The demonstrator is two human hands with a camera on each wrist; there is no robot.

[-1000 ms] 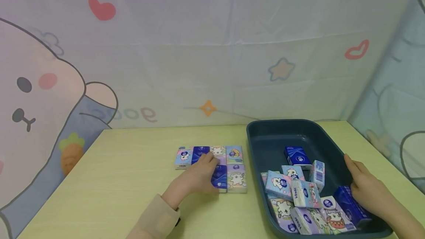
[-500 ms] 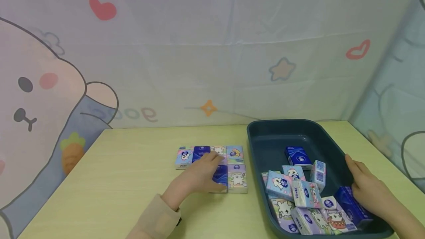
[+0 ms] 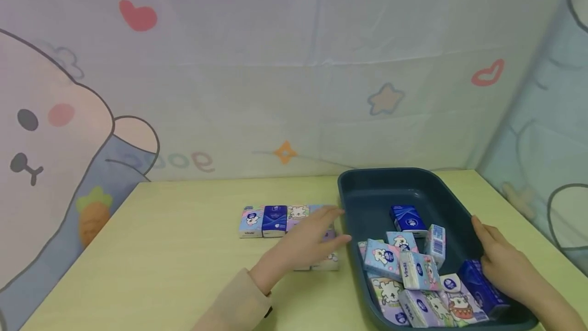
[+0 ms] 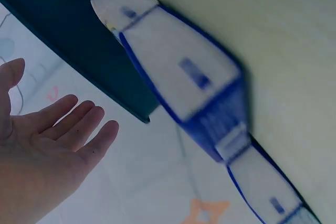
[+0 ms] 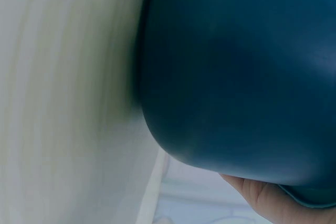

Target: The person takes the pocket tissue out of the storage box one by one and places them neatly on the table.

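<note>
My left hand [image 3: 305,239], fingers extended and holding nothing, hovers over a block of small tissue packs laid edge to edge. In that block, a light-blue pack [image 3: 251,221] and a dark-blue pack [image 3: 274,220] show at the left, with a cartoon pack [image 3: 297,213] beside them; the hand hides part of the rest. The left wrist view shows the hand [image 4: 58,145] apart from the packs [image 4: 181,66]. My right hand [image 3: 507,267] grips the right rim of a dark teal plastic tray [image 3: 372,180]; the right wrist view catches its fingers at the rim.
Inside the tray lies a loose heap of several tissue packs [image 3: 419,270], mostly in its near half, with a dark-blue pack [image 3: 408,219] farther back. The pale wooden table [image 3: 174,249] meets a printed cloth [image 3: 220,91] behind and at the right.
My left hand has come off the dark-blue tissue pack in the near row and moved right, its fingers now reaching the tray's left edge. My right hand stays on the rim.
</note>
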